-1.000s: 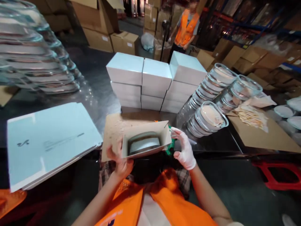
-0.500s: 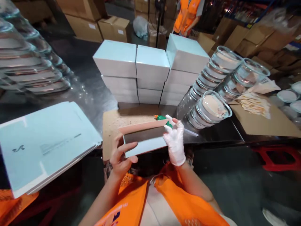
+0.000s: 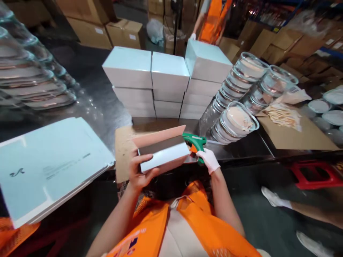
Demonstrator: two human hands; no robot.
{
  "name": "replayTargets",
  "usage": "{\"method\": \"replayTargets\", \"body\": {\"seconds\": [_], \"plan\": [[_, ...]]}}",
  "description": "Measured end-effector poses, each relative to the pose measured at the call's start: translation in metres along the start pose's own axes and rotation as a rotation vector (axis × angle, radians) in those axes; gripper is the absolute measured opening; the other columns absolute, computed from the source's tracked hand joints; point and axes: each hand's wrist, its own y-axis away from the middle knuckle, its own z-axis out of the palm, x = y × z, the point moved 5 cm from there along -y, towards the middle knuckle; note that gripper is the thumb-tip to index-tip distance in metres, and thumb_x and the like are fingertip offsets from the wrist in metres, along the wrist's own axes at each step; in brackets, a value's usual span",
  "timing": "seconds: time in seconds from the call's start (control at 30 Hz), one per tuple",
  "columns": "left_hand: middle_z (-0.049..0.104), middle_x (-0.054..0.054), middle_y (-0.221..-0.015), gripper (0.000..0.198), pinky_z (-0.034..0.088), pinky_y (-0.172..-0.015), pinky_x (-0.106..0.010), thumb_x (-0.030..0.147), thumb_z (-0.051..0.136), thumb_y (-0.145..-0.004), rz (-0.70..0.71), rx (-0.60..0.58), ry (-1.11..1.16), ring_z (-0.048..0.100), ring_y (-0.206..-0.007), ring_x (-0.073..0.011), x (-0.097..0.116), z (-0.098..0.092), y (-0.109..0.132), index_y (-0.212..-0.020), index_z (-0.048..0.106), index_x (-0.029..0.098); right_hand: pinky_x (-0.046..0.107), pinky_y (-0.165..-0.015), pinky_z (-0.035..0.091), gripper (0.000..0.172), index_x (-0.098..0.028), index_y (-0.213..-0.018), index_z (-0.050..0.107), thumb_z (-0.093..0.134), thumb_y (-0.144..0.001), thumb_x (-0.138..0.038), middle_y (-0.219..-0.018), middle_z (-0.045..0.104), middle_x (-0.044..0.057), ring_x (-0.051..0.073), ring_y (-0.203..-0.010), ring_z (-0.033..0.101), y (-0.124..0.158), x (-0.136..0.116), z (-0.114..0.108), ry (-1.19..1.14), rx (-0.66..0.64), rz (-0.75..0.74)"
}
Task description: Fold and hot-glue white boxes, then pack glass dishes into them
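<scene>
L hand (image 3: 139, 171) fingers (image 3: 146, 158) clamped on box (image 3: 163, 153), thumb on front face. R hand (image 3: 208, 159), gloved, wrapped round green gun (image 3: 195, 142), nozzle touching box's R end, above counter (image 3: 241, 151).

The box (image 3: 163, 153) sits between the left hand (image 3: 139, 171) and the right hand (image 3: 209, 160), above a cardboard sheet (image 3: 124, 142) on the table (image 3: 107, 107). Behind it stand stacked boxes (image 3: 166, 82), with glass bowls (image 3: 235, 121) to their right. Flat cartons (image 3: 50, 164) lie left, the glue gun (image 3: 195, 142) just right of the box.
</scene>
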Motion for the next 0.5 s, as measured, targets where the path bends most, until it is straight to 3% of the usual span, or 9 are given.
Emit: {"method": "replayTargets", "body": {"seconds": [0.07, 0.17, 0.27, 0.37, 0.5], "plan": [[0.07, -0.006, -0.097, 0.032, 0.056, -0.094, -0.039, 0.047, 0.08, -0.086, -0.157, -0.019, -0.036, 0.067, -0.103, -0.025, 0.002, -0.004, 0.002, -0.104, 0.073, 0.022, 0.028, -0.055, 0.048, 0.025, -0.022, -0.077, 0.056, 0.063, -0.068, -0.045, -0.06, 0.062, -0.001, 0.017, -0.056, 0.059, 0.008, -0.002, -0.003, -0.102, 0.009, -0.036], [0.073, -0.008, -0.104, 0.034, 0.056, -0.099, -0.039, 0.05, 0.08, -0.085, -0.45, -0.07, -0.048, 0.067, -0.117, -0.0278, 0.007, -0.004, 0.016, -0.103, 0.076, 0.022, 0.026, -0.056, 0.05, 0.034, -0.024, -0.081, 0.052, 0.071, -0.069, -0.048, -0.066, 0.066, -0.002, 0.014, -0.056, 0.059, 0.028, -0.01, -0.011, -0.366, 0.121, -0.178], [0.075, -0.006, -0.108, 0.034, 0.053, -0.102, -0.037, 0.054, 0.077, -0.088, -0.608, -0.081, -0.006, 0.067, -0.119, -0.0271, 0.013, 0.004, 0.028, -0.104, 0.076, 0.023, 0.026, -0.052, 0.048, 0.035, -0.021, -0.082, 0.061, 0.082, -0.069, -0.046, -0.066, 0.068, -0.001, 0.012, -0.051, 0.056, 0.049, -0.02, -0.012, -0.573, 0.04, -0.292], [0.075, -0.005, -0.112, 0.031, 0.051, -0.103, -0.036, 0.049, 0.077, -0.09, -0.632, -0.08, -0.023, 0.068, -0.118, -0.0256, 0.016, 0.015, 0.03, -0.108, 0.076, 0.024, 0.026, -0.046, 0.045, 0.035, -0.02, -0.097, 0.072, 0.08, -0.075, -0.047, -0.073, 0.072, 0.001, 0.012, -0.047, 0.053, 0.066, -0.021, -0.006, -0.533, -0.161, -0.289], [0.076, -0.003, -0.106, 0.022, 0.05, -0.106, -0.038, 0.04, 0.078, -0.09, -0.511, -0.131, -0.098, 0.068, -0.115, -0.0242, 0.023, 0.023, 0.021, -0.107, 0.076, 0.025, 0.03, -0.052, 0.051, 0.024, -0.023, -0.092, 0.075, 0.075, -0.084, -0.046, -0.066, 0.065, -0.001, 0.015, -0.051, 0.056, 0.089, -0.015, 0.001, -0.256, -0.185, -0.455]]}}
